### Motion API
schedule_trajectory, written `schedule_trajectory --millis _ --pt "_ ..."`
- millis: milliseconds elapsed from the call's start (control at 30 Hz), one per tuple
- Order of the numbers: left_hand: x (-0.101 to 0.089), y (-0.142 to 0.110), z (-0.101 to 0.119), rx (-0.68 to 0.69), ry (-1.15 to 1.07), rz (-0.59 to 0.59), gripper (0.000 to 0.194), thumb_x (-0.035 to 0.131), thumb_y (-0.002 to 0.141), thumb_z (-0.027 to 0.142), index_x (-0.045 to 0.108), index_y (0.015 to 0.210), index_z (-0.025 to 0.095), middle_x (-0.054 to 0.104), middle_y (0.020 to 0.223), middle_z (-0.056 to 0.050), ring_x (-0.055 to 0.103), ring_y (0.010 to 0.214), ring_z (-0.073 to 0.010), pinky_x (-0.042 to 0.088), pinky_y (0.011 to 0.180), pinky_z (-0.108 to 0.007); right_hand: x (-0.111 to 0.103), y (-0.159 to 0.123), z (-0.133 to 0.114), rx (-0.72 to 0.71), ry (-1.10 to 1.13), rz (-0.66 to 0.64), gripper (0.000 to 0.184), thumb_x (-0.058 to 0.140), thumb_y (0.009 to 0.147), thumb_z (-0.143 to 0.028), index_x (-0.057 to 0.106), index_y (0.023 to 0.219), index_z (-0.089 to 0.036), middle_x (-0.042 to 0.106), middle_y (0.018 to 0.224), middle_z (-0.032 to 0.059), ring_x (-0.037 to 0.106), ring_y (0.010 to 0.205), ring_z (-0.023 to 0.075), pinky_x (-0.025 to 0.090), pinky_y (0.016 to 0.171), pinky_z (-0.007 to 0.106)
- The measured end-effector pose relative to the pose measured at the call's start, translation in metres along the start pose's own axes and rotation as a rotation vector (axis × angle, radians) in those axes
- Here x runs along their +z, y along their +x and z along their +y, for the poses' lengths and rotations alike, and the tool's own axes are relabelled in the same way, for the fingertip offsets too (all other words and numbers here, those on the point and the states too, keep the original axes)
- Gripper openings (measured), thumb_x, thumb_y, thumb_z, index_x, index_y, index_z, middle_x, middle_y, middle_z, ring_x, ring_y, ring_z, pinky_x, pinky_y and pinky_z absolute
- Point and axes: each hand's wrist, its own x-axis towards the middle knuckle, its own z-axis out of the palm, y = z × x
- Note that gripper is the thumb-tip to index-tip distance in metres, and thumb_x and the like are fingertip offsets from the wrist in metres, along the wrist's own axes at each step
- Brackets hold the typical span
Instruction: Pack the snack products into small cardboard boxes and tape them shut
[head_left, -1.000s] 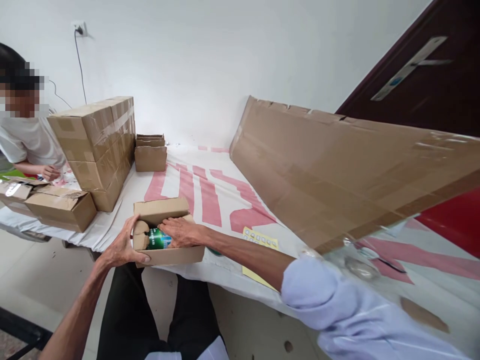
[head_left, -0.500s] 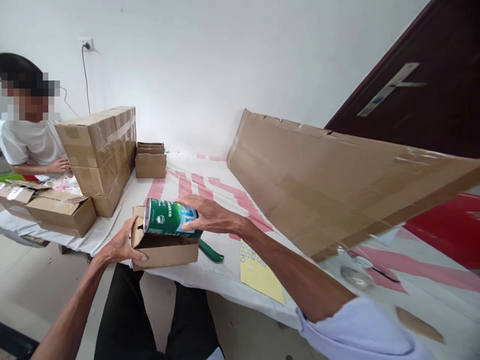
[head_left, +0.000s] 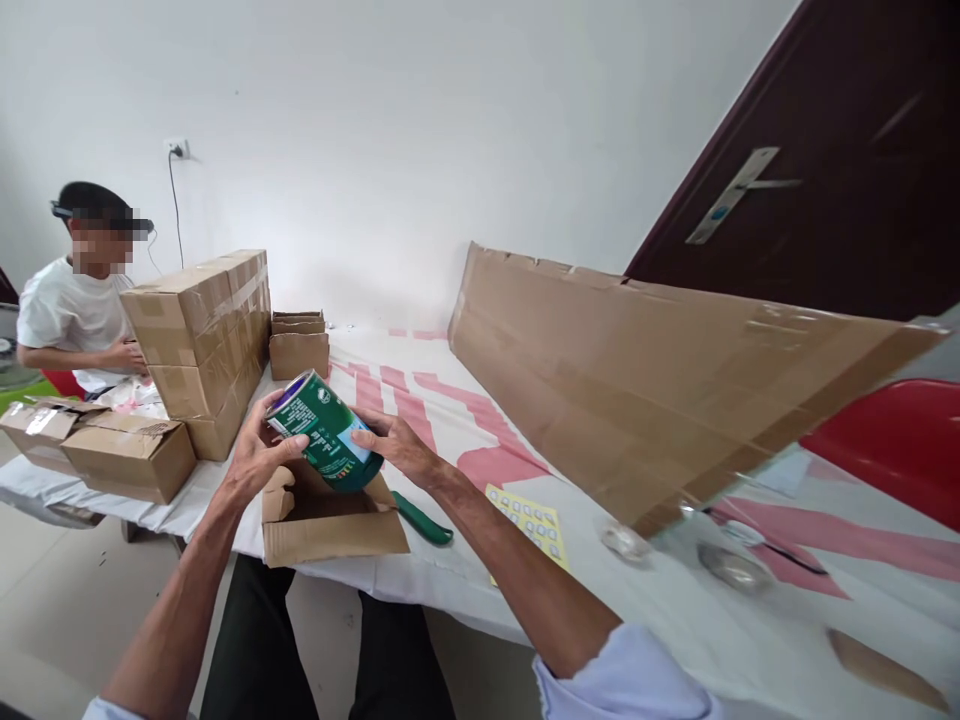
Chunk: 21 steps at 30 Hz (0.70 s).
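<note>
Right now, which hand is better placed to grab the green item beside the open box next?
Right, probably. The right hand is nearer the green item, which lies right of the open box. The left hand is farther. Both hold the can, so the left would have to support it alone.

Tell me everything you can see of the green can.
The green can is cylindrical, apparently metal, printed with pale lettering and a light-blue patch. It tilts, its purplish end raised toward view-left, above an open cardboard box. The left hand and right hand grip it from opposite sides; contact with the box is unclear.
</note>
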Motion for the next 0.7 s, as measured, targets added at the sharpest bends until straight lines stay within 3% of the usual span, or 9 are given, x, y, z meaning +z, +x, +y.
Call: schedule_trajectory --millis 100,200,333,467,567,700 --pt "0.004 0.01 -0.002 0.052 -0.085 0.142 0.085 0.094 0.067 0.052 0.058 0.138 0.02 0.071 0.122 -0.01 0.07 0.11 -0.03 0.063 0.089 -0.043 0.006 0.006 0.005 -0.02 0.104 0.162 0.074 0.079 0.082 -0.071 0.068 0.138 -0.024 0.069 0.142 0.0086 0.066 0.126 0.0297 0.057 0.105 0.042" --pt "0.005 0.014 -0.003 0.085 -0.246 0.289 0.075 0.095 0.067 0.051 0.061 0.128 0.022 0.069 0.107 -0.005 0.07 0.093 -0.0234 0.063 0.071 -0.035 0.012 0.01 0.005 -0.058 0.249 0.19 0.078 0.083 0.078 -0.067 0.062 0.143 -0.028 0.065 0.147 0.0086 0.065 0.127 0.0306 0.061 0.096 0.041" --pt "-0.009 0.016 0.008 0.092 -0.262 0.297 0.068 0.096 0.065 0.048 0.062 0.119 0.022 0.07 0.108 -0.005 0.071 0.095 -0.023 0.064 0.077 -0.034 0.009 0.017 -0.005 -0.167 0.313 0.183 0.071 0.085 0.077 -0.056 0.063 0.139 -0.03 0.067 0.144 0.0075 0.066 0.124 0.03 0.061 0.088 0.038" --pt "-0.025 0.02 0.027 0.082 -0.05 0.189 0.093 0.103 0.048 0.031 0.063 0.132 0.024 0.07 0.123 -0.007 0.07 0.112 -0.0294 0.062 0.09 -0.035 -0.008 0.035 -0.02 -0.168 0.261 0.226 0.069 0.085 0.077 -0.056 0.065 0.135 -0.027 0.069 0.139 0.0081 0.066 0.121 0.0287 0.059 0.091 0.038" --pt "-0.015 0.022 0.03 0.071 -0.084 0.213 0.093 0.102 0.046 0.031 0.063 0.13 0.024 0.07 0.119 -0.006 0.07 0.108 -0.0293 0.061 0.088 -0.036 -0.003 0.051 -0.029 -0.234 0.329 0.314 0.074 0.08 0.08 -0.068 0.061 0.139 -0.028 0.07 0.135 0.0081 0.066 0.119 0.0279 0.059 0.096 0.042" --pt "0.009 0.024 0.016 0.028 -0.242 0.346 0.084 0.095 0.061 0.049 0.055 0.131 0.025 0.068 0.116 -0.006 0.072 0.1 -0.0286 0.062 0.082 -0.043 0.031 0.065 -0.028 -0.33 0.321 0.249 0.071 0.071 0.088 -0.074 0.057 0.143 -0.032 0.068 0.139 0.0067 0.064 0.128 0.029 0.057 0.106 0.048"
